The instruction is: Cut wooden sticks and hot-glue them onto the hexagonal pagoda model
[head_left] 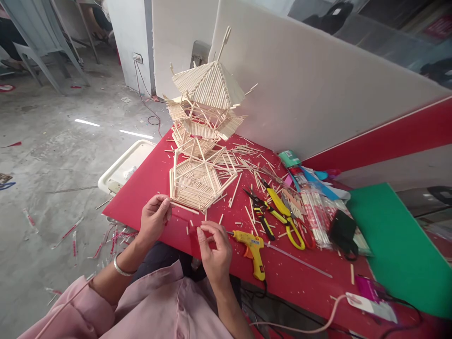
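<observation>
My left hand [154,217] is closed in a pinch at the near left corner of a six-sided stick frame [196,186]. A thin wooden stick [185,207] runs from its fingertips along the frame's near edge. My right hand [216,247] is closed, thumb and forefinger together, just in front of the frame; what it holds, if anything, is too small to make out. Right beside it lies a yellow glue gun [252,249], nozzle towards my fingers. Behind the frame stands a tiered tower of sticks [212,94] with sloping roofs.
On the red tabletop [141,188] lie loose sticks [247,151], yellow-handled pliers [277,197], yellow-handled cutters [294,233], packaged sticks [316,221] and a clear glue stick [300,260]. A green board [395,245] is at right. A white panel [268,80] stands behind. Cables hang near the front edge.
</observation>
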{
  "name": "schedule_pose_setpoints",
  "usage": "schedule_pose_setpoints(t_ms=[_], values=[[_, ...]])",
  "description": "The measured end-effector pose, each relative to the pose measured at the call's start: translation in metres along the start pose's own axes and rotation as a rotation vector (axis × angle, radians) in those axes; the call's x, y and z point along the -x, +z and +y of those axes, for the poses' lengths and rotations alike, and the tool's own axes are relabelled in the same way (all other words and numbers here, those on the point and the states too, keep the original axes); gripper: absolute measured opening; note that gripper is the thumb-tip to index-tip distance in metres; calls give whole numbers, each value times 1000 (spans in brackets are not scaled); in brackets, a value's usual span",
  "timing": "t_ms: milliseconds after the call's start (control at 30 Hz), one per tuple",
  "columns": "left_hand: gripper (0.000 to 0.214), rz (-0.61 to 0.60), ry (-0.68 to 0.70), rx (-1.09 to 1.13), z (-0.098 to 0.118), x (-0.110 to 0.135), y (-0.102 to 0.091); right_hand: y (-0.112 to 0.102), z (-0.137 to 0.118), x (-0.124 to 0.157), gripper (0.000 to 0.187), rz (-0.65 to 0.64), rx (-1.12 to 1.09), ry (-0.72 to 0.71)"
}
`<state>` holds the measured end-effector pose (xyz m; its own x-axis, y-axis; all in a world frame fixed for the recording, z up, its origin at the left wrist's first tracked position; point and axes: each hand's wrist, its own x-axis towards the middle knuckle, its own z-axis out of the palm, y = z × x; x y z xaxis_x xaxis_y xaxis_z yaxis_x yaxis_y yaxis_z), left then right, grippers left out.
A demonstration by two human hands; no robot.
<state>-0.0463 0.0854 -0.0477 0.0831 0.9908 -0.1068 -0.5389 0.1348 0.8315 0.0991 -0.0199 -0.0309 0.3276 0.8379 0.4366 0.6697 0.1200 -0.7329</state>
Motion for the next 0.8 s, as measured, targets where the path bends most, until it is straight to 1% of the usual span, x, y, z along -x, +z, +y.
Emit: schedule_pose_setpoints(t_ms=[67, 167, 200, 233, 300, 367, 433, 467, 533, 600, 633, 700, 767, 800], values=[[29, -90, -85, 35, 5, 11, 6, -2, -1, -3, 12, -3, 94, -55], [30, -293, -236, 0, 10, 27, 18, -7, -4, -5, 26, -57, 193, -116], [31, -360, -271, -22, 10, 30, 22, -8, -5, -6, 30, -84, 211, -131], [33, -406, -277, -59, 9, 32, 24, -10, -6, -7, 34, -108, 227, -145], [38, -449, -262, -143, 6, 33, 28, -13, -8, -8, 39, -134, 248, -170], [42, -440, -235, -207, 2, 31, 28, -18, -9, -11, 39, -113, 233, -176], [44, -408, -230, -230, 0, 30, 26, -25, -7, -13, 35, -32, 175, -151], [45, -390, -237, -231, -1, 29, 26, -30, -5, -14, 30, 31, 141, -124], [47, -339, -255, -220, -2, 30, 24, -40, 0, -14, 19, 198, 69, -43], [47, -293, -266, -209, -4, 30, 24, -50, 7, -11, 14, 375, 2, 82], [47, -276, -265, -204, -5, 31, 23, -55, 11, -10, 16, 443, -26, 146], [46, -254, -254, -194, -7, 31, 23, -65, 18, -8, 25, 518, -51, 243], [45, -232, -243, -185, -9, 30, 22, -76, 22, -8, 35, 592, -38, 277], [44, -221, -242, -183, -10, 30, 21, -81, 23, -10, 37, 650, -37, 280]])
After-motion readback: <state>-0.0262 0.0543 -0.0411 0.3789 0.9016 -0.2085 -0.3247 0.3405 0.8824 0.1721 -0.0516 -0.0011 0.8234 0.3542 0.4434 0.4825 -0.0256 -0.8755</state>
